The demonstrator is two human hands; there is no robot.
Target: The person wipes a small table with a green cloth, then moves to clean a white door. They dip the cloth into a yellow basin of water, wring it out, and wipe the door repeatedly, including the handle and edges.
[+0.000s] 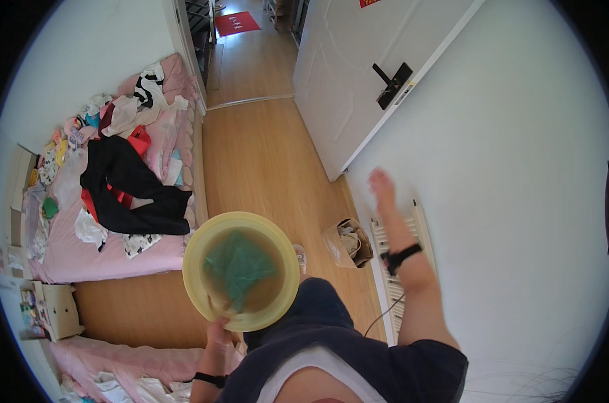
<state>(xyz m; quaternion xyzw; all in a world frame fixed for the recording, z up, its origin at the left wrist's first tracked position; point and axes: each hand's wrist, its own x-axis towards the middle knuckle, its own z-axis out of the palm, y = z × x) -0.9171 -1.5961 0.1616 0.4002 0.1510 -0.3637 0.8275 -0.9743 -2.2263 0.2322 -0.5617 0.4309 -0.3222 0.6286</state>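
A light-brown wooden floor strip (250, 154) leaves a lane ahead of the pale-yellow round plastic basin (192, 269), between the pink-covered bed (56, 265) and the open white panelled door (344, 67). The bare right hand (382, 187) has open air toward that lane, but the plain white wall (519, 168) bounds its right side, with a white ribbed radiator (393, 287) and an open brown cardboard box (332, 243) lower down.

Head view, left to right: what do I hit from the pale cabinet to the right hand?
Pale cabinet → black trousers on the bed → yellow basin → brown box on the floor → right hand
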